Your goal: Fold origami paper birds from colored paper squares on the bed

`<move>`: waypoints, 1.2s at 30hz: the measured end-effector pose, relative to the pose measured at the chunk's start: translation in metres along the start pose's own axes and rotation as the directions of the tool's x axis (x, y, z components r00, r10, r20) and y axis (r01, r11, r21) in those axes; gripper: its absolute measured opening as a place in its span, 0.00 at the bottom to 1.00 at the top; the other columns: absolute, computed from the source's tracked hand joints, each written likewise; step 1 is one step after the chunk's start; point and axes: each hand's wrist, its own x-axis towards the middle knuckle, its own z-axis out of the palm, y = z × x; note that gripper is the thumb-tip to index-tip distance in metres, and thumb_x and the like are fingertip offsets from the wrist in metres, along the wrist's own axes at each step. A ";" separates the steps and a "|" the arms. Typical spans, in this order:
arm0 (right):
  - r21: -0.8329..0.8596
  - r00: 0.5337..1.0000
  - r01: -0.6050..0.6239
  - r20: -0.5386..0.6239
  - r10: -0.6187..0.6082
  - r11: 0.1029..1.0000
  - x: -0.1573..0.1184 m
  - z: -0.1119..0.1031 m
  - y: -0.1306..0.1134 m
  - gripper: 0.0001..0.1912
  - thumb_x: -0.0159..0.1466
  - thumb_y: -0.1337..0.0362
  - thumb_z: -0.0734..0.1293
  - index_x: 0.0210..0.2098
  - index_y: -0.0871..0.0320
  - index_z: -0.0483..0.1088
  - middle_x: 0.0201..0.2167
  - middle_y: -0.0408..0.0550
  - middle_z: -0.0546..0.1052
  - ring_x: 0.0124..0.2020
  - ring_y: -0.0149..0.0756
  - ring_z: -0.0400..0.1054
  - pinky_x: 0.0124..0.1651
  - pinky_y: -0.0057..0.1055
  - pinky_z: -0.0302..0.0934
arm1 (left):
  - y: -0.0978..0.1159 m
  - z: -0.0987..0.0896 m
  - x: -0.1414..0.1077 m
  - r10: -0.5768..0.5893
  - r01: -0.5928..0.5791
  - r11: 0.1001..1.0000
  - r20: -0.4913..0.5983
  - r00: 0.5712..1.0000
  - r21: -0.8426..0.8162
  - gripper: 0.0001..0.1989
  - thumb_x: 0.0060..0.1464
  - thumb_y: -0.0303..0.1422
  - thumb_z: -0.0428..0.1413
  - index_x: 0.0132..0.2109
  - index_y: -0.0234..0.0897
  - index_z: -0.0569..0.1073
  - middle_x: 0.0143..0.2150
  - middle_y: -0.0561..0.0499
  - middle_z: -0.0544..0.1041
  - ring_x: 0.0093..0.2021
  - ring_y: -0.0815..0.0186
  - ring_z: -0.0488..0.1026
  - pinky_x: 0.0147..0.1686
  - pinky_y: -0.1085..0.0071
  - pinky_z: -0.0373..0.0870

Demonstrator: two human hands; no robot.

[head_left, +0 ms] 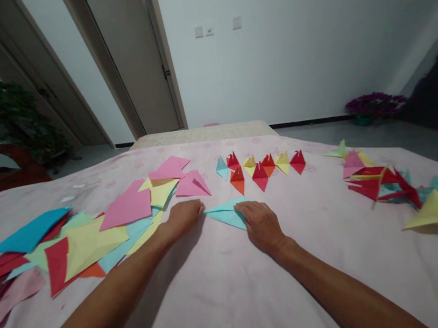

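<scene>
A light blue folded sheet of origami paper [226,215] lies on the table in front of me, its narrow point to the left. My left hand [187,215] is closed, with thumb and fingers pinching that narrow tip. At the wider right end, my right hand [259,220] has its fingers bent together over the paper, gripping its edge. The fingers cover both ends, so only the middle of the folds shows. Just beyond stand small folded paper birds in two rows, among them a red one [260,176] and an orange one [237,179].
Loose coloured paper sheets [91,241] are heaped on the left. More folded pieces, including a yellow one [433,212], lie in a pile at the right. A pink cloth [222,304] covers the table. Behind stand a wooden chair [9,155] and a door [133,62].
</scene>
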 end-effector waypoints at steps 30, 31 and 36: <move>0.483 0.813 -0.574 0.238 0.532 0.661 0.029 0.011 0.039 0.31 0.64 0.44 0.59 0.58 0.57 0.65 0.46 0.53 0.77 0.47 0.43 0.71 0.48 0.37 0.62 | 0.041 0.024 -0.041 -0.484 0.387 0.724 -0.021 0.875 -0.570 0.29 0.48 0.27 0.58 0.59 0.35 0.67 0.30 0.53 0.74 0.28 0.65 0.73 0.28 0.72 0.65; 0.470 0.810 -0.583 0.265 0.524 0.663 0.033 0.012 0.041 0.30 0.63 0.45 0.61 0.57 0.57 0.66 0.45 0.53 0.77 0.46 0.43 0.71 0.47 0.36 0.62 | 0.043 0.021 -0.043 -0.470 0.374 0.785 -0.081 0.879 -0.493 0.33 0.48 0.27 0.59 0.62 0.36 0.63 0.34 0.51 0.76 0.33 0.63 0.74 0.32 0.70 0.67; 0.416 0.802 -0.593 0.373 0.465 0.689 0.039 0.017 0.047 0.34 0.54 0.59 0.70 0.59 0.59 0.64 0.39 0.49 0.77 0.37 0.38 0.72 0.37 0.30 0.61 | 0.051 0.015 -0.058 -0.150 0.114 0.987 -0.397 0.905 -0.112 0.30 0.54 0.26 0.57 0.63 0.38 0.62 0.56 0.41 0.71 0.55 0.54 0.68 0.53 0.56 0.66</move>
